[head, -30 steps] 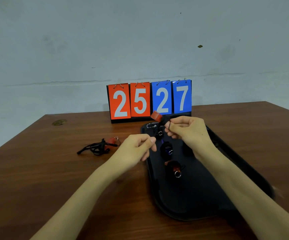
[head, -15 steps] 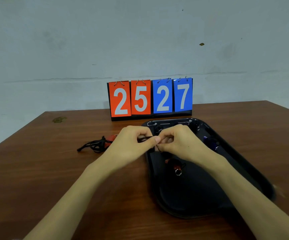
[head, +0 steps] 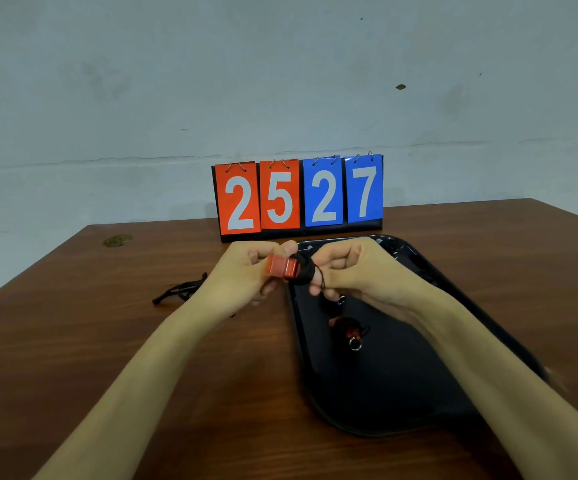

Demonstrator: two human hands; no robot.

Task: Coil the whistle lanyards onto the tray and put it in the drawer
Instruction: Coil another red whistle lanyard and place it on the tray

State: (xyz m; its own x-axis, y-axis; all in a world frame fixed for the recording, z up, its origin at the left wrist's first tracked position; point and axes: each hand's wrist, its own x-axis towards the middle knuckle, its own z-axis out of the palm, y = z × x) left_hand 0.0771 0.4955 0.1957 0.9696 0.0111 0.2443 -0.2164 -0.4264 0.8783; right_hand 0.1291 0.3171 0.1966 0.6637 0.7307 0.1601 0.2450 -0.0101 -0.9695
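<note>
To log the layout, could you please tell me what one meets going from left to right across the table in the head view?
Stain → loose lanyard → left hand → orange whistle → right hand.

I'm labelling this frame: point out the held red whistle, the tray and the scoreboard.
red whistle (head: 278, 265): head view, its ribbed body.
tray (head: 384, 393): head view, bare floor near front.
scoreboard (head: 278, 199): head view, the orange 5 card.

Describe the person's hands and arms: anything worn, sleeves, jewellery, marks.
The left hand and right hand are bare: no gloves, and no rings show on the fingers in view. The left forearm and right forearm are uncovered down to the picture's lower edge, with no sleeve, watch, bracelet or band at either wrist. No tattoos or other markings can be made out.
</note>
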